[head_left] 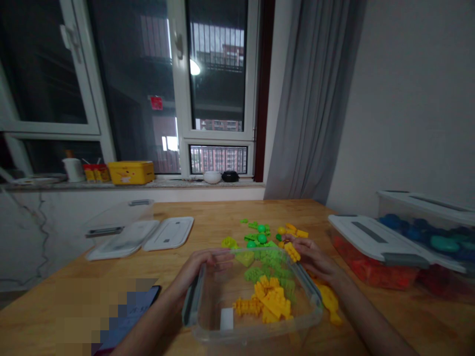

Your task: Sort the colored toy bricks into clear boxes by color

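A clear plastic box [215, 331] with grey side clips stands in front of me, with orange and yellow blocks [272, 299] inside. My left hand [204, 264] is at its left far corner, fingers wrapped round the wall. Just past the right far corner, my right hand [311, 257] reaches over loose pieces, its fingertips near a yellow-orange block [292, 252]; whether it grips the block is unclear. Green pieces [261, 238] lie behind the box, some seen through its wall. A yellow toy piece [329, 302] lies right of the box, below my right forearm.
Lidded boxes of red pieces [371, 264] and blue pieces [419, 237] stand at the right. On the left are an empty clear box [122, 217], a white lid [168, 233] and a phone [133, 314]. A yellow box [130, 172] sits on the windowsill.
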`<state>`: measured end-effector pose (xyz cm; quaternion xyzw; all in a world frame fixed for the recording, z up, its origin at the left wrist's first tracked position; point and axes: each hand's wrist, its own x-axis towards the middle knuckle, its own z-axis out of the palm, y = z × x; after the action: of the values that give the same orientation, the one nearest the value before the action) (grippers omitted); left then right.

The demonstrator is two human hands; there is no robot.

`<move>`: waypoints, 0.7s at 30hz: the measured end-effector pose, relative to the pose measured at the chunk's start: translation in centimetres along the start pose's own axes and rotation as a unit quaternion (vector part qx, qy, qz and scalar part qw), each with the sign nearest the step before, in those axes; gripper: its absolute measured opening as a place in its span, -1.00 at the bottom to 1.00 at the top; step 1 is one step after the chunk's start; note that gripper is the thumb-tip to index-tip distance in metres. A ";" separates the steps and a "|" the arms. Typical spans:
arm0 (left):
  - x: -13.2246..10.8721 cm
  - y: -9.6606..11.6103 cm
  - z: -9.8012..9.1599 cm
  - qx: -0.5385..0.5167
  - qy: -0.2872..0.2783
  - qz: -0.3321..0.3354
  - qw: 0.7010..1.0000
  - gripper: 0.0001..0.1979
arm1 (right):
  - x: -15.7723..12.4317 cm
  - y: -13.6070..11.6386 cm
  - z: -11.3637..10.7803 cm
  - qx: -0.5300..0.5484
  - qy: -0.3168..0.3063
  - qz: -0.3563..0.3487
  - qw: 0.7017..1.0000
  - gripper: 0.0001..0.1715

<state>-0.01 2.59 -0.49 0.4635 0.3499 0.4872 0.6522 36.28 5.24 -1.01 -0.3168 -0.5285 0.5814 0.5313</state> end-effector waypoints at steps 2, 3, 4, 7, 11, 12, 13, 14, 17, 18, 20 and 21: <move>0.2 0.1 0.0 0.001 0.000 0.002 1.000 -0.54 | -0.1 0.0 0.7 -0.009 -0.006 -0.005 1.000 -0.46; 0.2 0.2 0.0 0.002 0.001 0.003 1.000 -0.55 | -0.1 0.0 1.1 -0.018 -0.011 -0.009 1.000 -0.46; 0.2 0.3 0.1 0.002 0.002 0.003 1.000 -0.57 | -0.1 0.1 1.4 -0.030 -0.016 -0.011 0.999 -0.45; -0.1 0.6 0.6 0.000 0.003 0.001 1.000 -0.60 | -0.1 0.2 1.9 -0.063 -0.033 -0.005 0.997 -0.46; -0.3 0.8 1.0 -0.003 0.006 -0.007 1.000 -0.57 | -0.1 0.4 2.0 -0.076 -0.048 -0.002 0.996 -0.48; -0.3 0.8 1.0 -0.004 0.006 -0.008 1.000 -0.57 | 0.0 0.4 1.9 -0.076 -0.046 -0.005 0.996 -0.48; -0.3 0.9 1.0 -0.005 0.005 -0.008 1.000 -0.58 | 0.1 0.5 1.8 -0.073 -0.037 -0.008 0.997 -0.47; -0.3 0.9 1.1 -0.006 0.005 -0.007 1.000 -0.60 | 0.3 0.6 1.7 -0.067 -0.019 -0.011 0.998 -0.46; -0.3 0.9 1.0 -0.008 0.003 -0.008 1.000 -0.60 | 1.3 0.7 0.7 -0.066 0.072 -0.016 0.995 -0.34; -0.3 0.8 1.0 -0.009 0.002 -0.009 1.000 -0.59 | 1.7 0.7 0.0 -0.091 0.108 -0.023 0.990 -0.31; -0.4 0.7 1.0 -0.012 0.002 -0.009 1.000 -0.57 | 2.5 0.6 -1.8 -0.196 0.171 -0.051 0.964 -0.31; -0.4 0.7 1.0 -0.014 0.003 -0.008 1.000 -0.56 | 2.8 0.5 -3.0 -0.265 0.195 -0.069 0.942 -0.32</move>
<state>0.55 2.04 0.47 0.4499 0.3482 0.4884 0.6617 38.26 8.79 -1.70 -0.5158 -0.5706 0.3087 0.5595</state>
